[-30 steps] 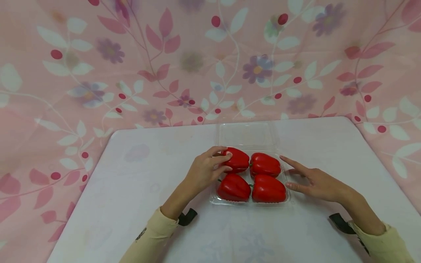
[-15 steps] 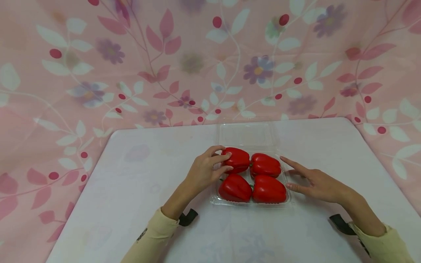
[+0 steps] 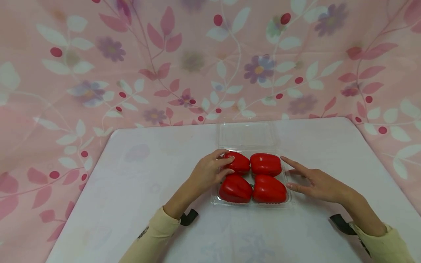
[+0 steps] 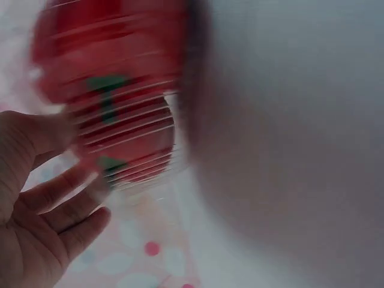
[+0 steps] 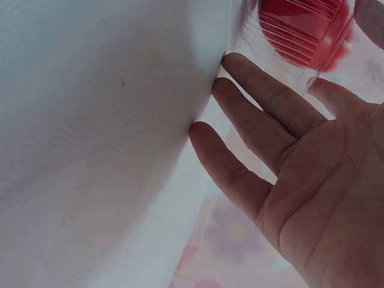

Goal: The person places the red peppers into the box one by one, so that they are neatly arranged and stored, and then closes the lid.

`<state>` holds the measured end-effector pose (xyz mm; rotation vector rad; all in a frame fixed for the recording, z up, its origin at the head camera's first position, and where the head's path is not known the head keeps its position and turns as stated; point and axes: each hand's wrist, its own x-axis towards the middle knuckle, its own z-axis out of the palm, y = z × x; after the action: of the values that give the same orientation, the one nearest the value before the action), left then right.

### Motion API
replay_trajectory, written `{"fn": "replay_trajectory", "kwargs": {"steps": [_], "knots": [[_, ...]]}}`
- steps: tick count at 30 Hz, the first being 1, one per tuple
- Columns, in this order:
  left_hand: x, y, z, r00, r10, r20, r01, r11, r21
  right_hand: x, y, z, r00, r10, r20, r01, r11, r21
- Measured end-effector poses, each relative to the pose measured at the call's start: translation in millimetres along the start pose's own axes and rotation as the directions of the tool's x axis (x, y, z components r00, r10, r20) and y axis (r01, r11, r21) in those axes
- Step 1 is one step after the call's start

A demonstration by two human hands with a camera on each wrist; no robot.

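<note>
Several red bell peppers sit in a clear plastic clamshell box (image 3: 251,204) with its lid laid back. My left hand (image 3: 208,171) holds the back left bell pepper (image 3: 241,163) at its left end, fingers on top and thumb low on the near side. The front left bell pepper (image 3: 235,189) lies just below that thumb. In the left wrist view, green stems (image 4: 108,96) show through the ridged wall, blurred. At the box's right side is my right hand (image 3: 317,184), its fingers extended, fingertips at the wall beside the back right bell pepper (image 3: 265,164) and front right bell pepper (image 3: 270,189).
The transparent lid (image 3: 246,134) lies flat behind the box, towards the table's back edge. A white cloth covers the table (image 3: 148,175). Behind it hangs a pink floral curtain (image 3: 197,73). Dark curved pieces (image 3: 189,217) stick out at both wrists.
The back left bell pepper has shifted slightly nearer, with my left hand moving a little right and nearer too. The back right bell pepper has turned a little. My right hand stays in place.
</note>
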<state>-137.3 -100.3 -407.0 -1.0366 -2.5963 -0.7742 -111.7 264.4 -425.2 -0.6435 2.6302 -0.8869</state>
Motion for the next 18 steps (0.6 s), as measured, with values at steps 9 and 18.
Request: {"fn": "replay_trajectory", "kwargs": {"steps": [9,18], "knots": [[-6.0,-9.0,1.6,0.999,-0.016,-0.03,0.015,0.999,-0.046,1.8,-0.6,2.1,1.0,-0.014,-0.01,0.014,1.0,0.0],[-4.7,-9.4,3.8,1.0,-0.009,-0.008,0.008,1.0,-0.026,0.2,0.2,-1.1,1.0,0.008,-0.002,-0.008,1.0,0.0]]}}
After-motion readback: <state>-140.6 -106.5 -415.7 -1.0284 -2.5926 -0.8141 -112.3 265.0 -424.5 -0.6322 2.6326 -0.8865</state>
